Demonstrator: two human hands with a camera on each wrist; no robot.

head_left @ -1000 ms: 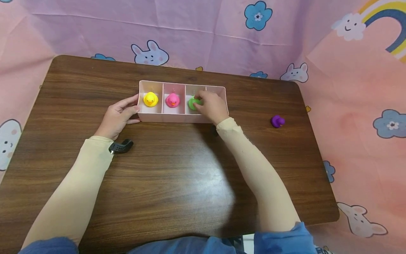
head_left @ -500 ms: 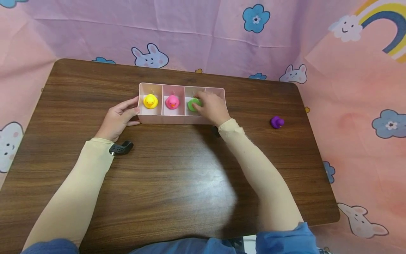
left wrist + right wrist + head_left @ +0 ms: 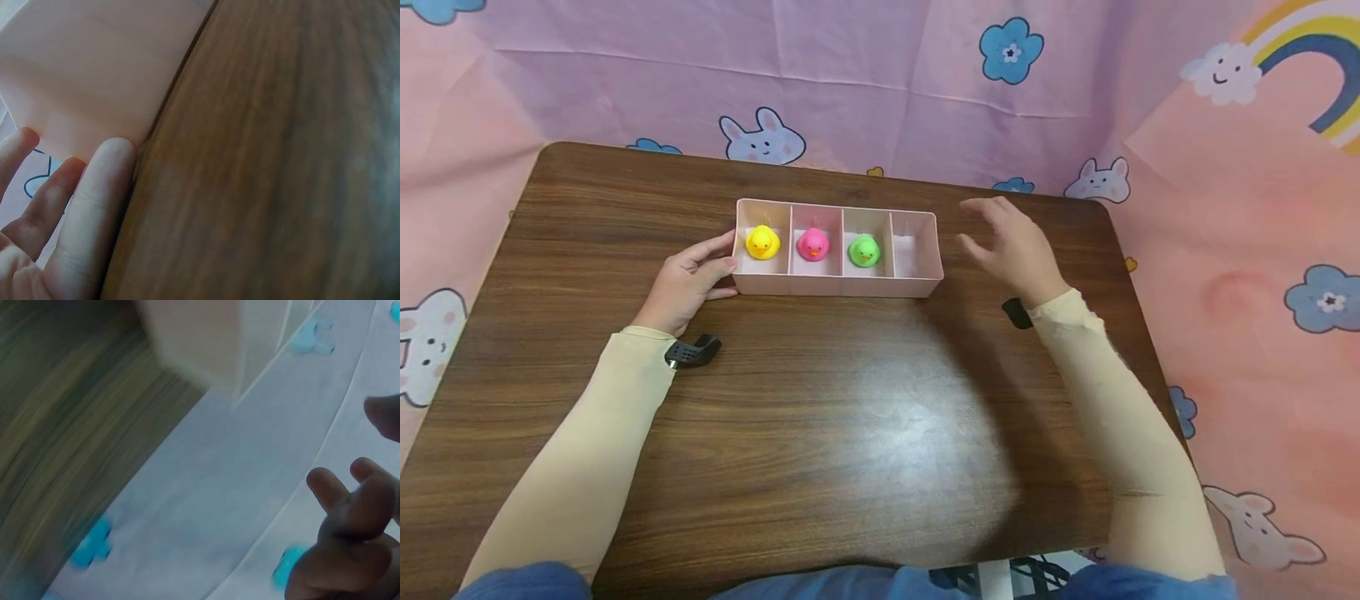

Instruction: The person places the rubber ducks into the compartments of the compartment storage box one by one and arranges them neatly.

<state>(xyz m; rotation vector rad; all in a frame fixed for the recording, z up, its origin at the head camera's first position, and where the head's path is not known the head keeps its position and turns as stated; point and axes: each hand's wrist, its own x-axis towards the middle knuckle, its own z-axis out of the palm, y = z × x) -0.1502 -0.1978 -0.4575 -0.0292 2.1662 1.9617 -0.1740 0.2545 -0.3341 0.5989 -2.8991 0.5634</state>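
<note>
A pink four-compartment box [image 3: 838,287] holds a yellow duck [image 3: 763,242], a pink duck [image 3: 813,244] and a green duck [image 3: 864,251], left to right; the rightmost compartment is empty. My left hand [image 3: 681,283] touches the box's left end, and in the left wrist view the fingertips of that hand [image 3: 56,225] rest against the box wall [image 3: 94,69]. Right of the box my right hand [image 3: 1018,250] is in the air, fingers apart, holding nothing. The right wrist view shows this hand [image 3: 356,537] apart from the box [image 3: 200,344]. The purple duck is not visible.
The box stands toward the back of a brown wooden table [image 3: 820,433]. Behind the table hangs a patterned cloth [image 3: 880,92], which continues along the right side. A black band [image 3: 694,352] is on the left wrist.
My right hand has left the green duck and moved right, away from the box, uncovering the two right compartments. The purple duck has gone out of sight. My left hand stays at the box.
</note>
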